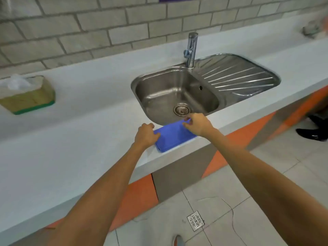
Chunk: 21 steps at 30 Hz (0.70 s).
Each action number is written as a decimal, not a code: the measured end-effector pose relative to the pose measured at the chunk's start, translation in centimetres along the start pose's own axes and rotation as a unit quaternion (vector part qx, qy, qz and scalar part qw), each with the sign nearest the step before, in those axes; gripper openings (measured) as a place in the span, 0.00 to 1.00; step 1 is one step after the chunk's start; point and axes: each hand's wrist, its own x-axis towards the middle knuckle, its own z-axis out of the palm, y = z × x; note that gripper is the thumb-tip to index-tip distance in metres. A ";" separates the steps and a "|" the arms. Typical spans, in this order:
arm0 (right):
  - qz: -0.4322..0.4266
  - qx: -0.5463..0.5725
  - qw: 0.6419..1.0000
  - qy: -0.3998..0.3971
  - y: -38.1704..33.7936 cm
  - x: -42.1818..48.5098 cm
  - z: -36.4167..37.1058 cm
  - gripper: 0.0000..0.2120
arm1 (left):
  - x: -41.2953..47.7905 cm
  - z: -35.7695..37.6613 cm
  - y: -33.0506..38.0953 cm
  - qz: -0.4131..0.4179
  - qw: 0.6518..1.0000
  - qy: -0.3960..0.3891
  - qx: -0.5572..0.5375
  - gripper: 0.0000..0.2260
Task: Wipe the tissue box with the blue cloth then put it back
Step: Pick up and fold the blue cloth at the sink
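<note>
Blue cloth (174, 134) lies folded on the worktop (79, 139) edge by the sink (177, 93), our left hand (146, 133) and right hand (197, 124) pinching its ends, tissue box (29, 96) far left, unwiped.

Glossy steel sink (236, 75), matt grey counter (74, 142), soft blue cloth (173, 134)

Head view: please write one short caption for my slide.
Both hands, left and right, on a folded blue cloth before the sink; tissue box untouched at left.
</note>
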 end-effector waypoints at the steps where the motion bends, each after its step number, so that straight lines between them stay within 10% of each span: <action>1: 0.006 0.001 1.000 -0.005 0.4 0.1 0.0 0.17 | 0.0 0.3 0.0 -0.003 1.000 -0.006 0.018 0.22; 9: 0.022 0.028 0.999 -0.021 2.0 1.6 0.6 0.14 | 0.1 1.0 1.1 -0.103 0.988 0.012 -0.113 0.10; 14: 0.046 0.141 0.988 -0.037 1.8 2.5 0.8 0.11 | -0.6 -0.2 3.0 -0.120 0.892 -0.001 -0.436 0.12; 21: 0.105 0.523 0.817 -0.219 -5.0 2.5 2.0 0.30 | -0.6 -6.2 3.5 -0.061 0.850 0.027 -0.522 0.11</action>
